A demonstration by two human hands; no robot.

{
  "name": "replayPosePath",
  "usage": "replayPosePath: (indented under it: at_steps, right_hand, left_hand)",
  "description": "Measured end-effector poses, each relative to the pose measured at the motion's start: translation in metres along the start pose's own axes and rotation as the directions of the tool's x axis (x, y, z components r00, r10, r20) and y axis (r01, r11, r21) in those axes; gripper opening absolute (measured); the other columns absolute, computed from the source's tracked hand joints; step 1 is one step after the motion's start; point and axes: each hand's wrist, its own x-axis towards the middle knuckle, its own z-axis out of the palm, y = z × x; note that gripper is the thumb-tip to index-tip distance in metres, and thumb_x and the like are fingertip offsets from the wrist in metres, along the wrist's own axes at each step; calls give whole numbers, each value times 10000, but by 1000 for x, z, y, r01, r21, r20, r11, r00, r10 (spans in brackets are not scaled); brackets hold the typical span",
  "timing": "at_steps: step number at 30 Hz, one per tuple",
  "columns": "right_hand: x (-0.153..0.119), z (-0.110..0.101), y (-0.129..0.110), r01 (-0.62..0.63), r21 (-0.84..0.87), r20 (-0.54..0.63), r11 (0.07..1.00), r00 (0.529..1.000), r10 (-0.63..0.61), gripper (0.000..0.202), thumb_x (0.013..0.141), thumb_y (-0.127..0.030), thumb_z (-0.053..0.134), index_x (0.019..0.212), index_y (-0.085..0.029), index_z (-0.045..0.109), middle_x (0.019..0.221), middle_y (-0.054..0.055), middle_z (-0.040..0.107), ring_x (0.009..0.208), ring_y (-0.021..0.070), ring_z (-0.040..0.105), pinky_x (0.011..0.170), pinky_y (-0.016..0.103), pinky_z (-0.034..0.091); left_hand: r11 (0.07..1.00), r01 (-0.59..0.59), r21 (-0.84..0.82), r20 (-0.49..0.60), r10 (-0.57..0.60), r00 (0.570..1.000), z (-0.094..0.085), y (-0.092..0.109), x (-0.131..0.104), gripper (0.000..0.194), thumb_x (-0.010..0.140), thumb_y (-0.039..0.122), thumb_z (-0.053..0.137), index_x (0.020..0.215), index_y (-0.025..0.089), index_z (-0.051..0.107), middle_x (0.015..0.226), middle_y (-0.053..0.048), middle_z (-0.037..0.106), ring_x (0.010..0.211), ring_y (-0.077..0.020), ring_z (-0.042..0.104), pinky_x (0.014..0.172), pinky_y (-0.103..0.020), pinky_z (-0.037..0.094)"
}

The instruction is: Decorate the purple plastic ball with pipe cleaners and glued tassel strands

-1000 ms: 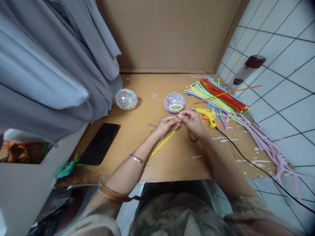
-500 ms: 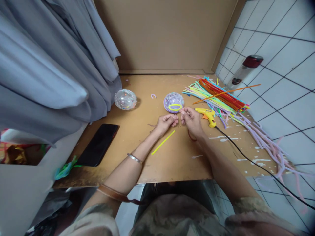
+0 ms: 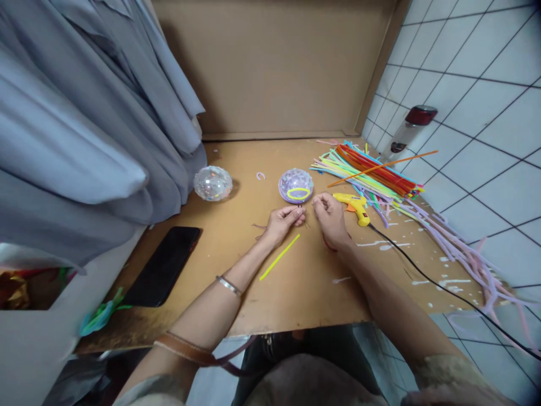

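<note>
My left hand (image 3: pixel 286 223) is closed in a pinch just in front of a purple decorated clear ball (image 3: pixel 295 181). A small dark thin piece shows at its fingertips, too small to name. To its right, my right hand (image 3: pixel 329 217) has its fingers curled together beside the glue gun's nozzle; whatever they hold, if anything, cannot be made out. A yellow pipe cleaner loop (image 3: pixel 298 194) rests against the near side of the purple ball. Between my forearms a straight yellow pipe cleaner (image 3: pixel 279 257) lies on the table. The yellow glue gun (image 3: pixel 357 207) lies right of my right hand.
A second clear ball (image 3: pixel 213 183) and a small pale curved piece (image 3: pixel 261 176) stand at the back left. Pipe cleaners (image 3: pixel 376 172) are heaped at the right, near a bottle (image 3: pixel 412 127). A black phone (image 3: pixel 164 266) lies front left; the glue gun's cord (image 3: pixel 416 262) runs right.
My right hand has drawn slightly away from the left hand and the purple ball. My left hand keeps its pinch. The whole view has shifted a little.
</note>
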Motion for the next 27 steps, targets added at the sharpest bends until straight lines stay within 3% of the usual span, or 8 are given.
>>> replayPosePath:
  at_steps: [6,14,20,27]
  right_hand:
    - [0,4,4,6,127,28,992,1000,-10,177,795,-395,630,819,-221,612,767,1,652,705,158,572,685,294,463]
    - [-3,0,1,5,65,39,998,999,-8,256,883,-441,586,753,-221,598,650,-27,530,637,141,473,640,287,415]
    - [-1,3,2,36,80,46,996,998,-40,221,832,-414,633,903,-216,702,877,36,673,811,186,605,776,334,491]
    - [-1,6,1,29,58,86,998,996,-34,205,759,-418,677,750,-214,692,751,14,627,688,154,539,684,314,474]
  left_hand:
    - [997,60,-53,-19,-61,998,1,0,1,537,540,571,917,772,124,730,653,-2,687,562,-74,566,613,-244,457]
    - [989,105,-108,-11,-107,994,0,5,0,527,542,507,941,822,124,712,702,-16,720,592,-91,637,623,-244,513]
    - [980,129,-154,42,-124,991,2,4,-2,568,493,496,968,835,127,705,752,-29,742,641,-105,670,667,-252,551]
    - [992,103,-67,88,-97,991,3,1,-5,507,584,522,923,774,121,679,664,-17,696,594,-96,642,626,-239,530]
